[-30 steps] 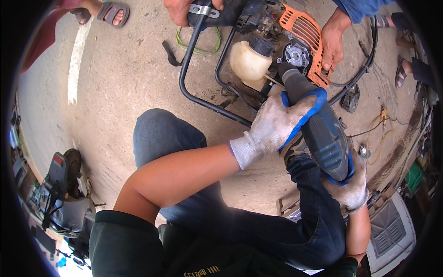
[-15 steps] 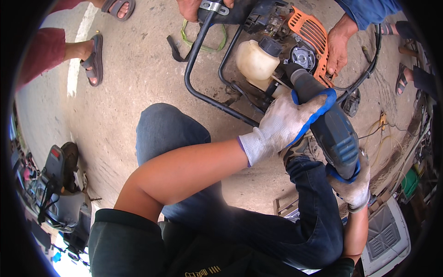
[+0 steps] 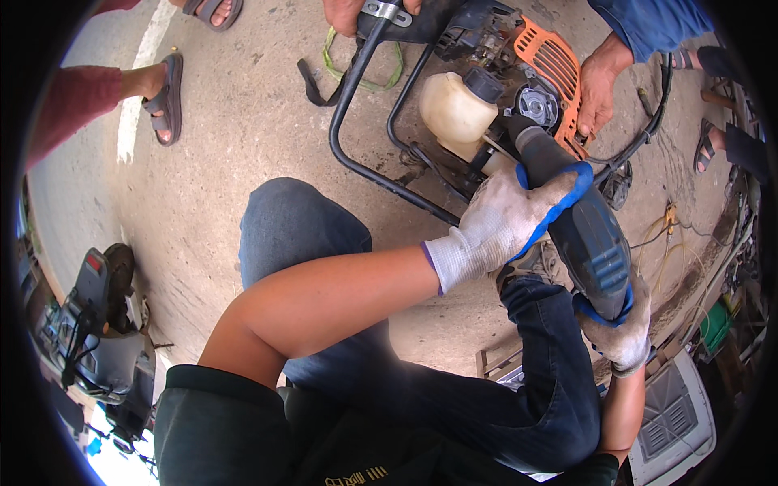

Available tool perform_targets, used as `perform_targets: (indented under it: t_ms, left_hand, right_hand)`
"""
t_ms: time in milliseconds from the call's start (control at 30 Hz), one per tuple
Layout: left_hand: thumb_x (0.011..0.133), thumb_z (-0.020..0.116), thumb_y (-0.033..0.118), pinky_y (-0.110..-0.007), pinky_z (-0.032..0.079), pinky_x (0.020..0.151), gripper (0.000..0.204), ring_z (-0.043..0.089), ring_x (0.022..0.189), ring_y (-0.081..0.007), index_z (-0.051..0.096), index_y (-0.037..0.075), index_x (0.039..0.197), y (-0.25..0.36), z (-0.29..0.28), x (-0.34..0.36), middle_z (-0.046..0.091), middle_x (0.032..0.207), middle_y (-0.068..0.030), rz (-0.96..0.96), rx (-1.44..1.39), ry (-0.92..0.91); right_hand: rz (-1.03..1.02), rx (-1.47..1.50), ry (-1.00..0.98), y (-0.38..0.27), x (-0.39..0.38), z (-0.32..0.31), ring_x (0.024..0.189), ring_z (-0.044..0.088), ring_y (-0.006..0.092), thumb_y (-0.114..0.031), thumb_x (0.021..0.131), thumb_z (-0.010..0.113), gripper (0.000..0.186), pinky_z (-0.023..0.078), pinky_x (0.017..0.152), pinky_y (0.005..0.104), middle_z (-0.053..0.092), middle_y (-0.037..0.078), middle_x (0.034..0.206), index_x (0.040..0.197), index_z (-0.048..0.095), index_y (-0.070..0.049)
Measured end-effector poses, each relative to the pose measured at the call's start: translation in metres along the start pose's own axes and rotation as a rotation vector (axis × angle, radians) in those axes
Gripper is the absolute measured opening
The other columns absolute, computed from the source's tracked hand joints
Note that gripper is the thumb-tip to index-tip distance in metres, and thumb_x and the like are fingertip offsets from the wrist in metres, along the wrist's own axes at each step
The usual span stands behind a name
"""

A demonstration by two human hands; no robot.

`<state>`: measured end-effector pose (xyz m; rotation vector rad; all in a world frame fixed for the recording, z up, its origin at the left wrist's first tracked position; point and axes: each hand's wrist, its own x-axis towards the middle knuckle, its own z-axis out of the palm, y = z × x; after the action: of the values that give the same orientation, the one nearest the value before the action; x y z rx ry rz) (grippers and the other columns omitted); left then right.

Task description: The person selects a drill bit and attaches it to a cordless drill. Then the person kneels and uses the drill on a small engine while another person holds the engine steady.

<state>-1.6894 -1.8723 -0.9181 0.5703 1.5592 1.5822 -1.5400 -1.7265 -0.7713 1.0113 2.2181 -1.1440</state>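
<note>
A dark blue power drill [image 3: 596, 247] slants up toward a small engine [image 3: 478, 49], its front end against the engine by the round metal part [image 3: 536, 105]. Wrapped round the drill's forward body is my left hand [image 3: 519, 206], in a white and blue work glove. My right hand [image 3: 624, 332], gloved alike, grips the drill's rear end; most of its fingers are hidden. The engine carries a whitish plastic tank [image 3: 458, 109] with a black cap, an orange slotted cover [image 3: 555, 61] and a black tube frame [image 3: 344, 134].
Another person's hand [image 3: 598, 89] in a blue sleeve holds the orange cover. Further hands [image 3: 344, 12] hold the frame's top. Sandalled feet [image 3: 166, 101] stand at the left. A motorbike [image 3: 105, 324] is at lower left, a grey plastic panel [image 3: 673, 413] at lower right.
The engine, tank and orange cover appear slightly farther right and lower in the picture. Both my hands keep their grip on the drill.
</note>
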Motion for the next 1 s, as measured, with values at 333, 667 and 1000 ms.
perform_targets:
  t_ms: [333,667,1000]
  left_hand:
    - [0.102,0.062,0.032,-0.034,0.056,0.074,0.041,0.067,0.081,-0.0204,0.061,0.005,0.132,-0.003,-0.005,-0.003,0.067,0.094,-0.0143,0.024,0.183,-0.094]
    - [0.097,0.064,0.02,-0.048,0.056,0.063,0.043,0.068,0.071,-0.0375,0.055,0.016,0.139,-0.013,-0.004,-0.003,0.064,0.085,-0.0201,0.415,0.363,0.057]
    - [0.096,0.062,0.01,-0.042,0.053,0.088,0.049,0.065,0.097,-0.0327,0.052,0.01,0.143,-0.012,-0.016,-0.016,0.065,0.117,-0.0189,0.304,0.367,-0.127]
  right_hand:
    - [-0.042,-0.033,0.043,0.0,0.002,0.001,0.095,0.069,0.0235,-0.004,0.065,0.082,0.06,0.053,0.089,0.0377,0.072,0.014,0.106,0.121,0.062,0.002]
    - [-0.089,-0.035,0.026,-0.004,0.005,0.002,0.09,0.07,0.0261,-0.005,0.065,0.08,0.055,0.053,0.087,0.0375,0.072,0.014,0.1,0.117,0.064,0.0]
    - [-0.244,-0.147,0.002,-0.018,0.006,0.001,0.098,0.073,0.0354,-0.005,0.061,0.079,0.083,0.055,0.09,0.04,0.072,0.023,0.108,0.139,0.053,0.007]
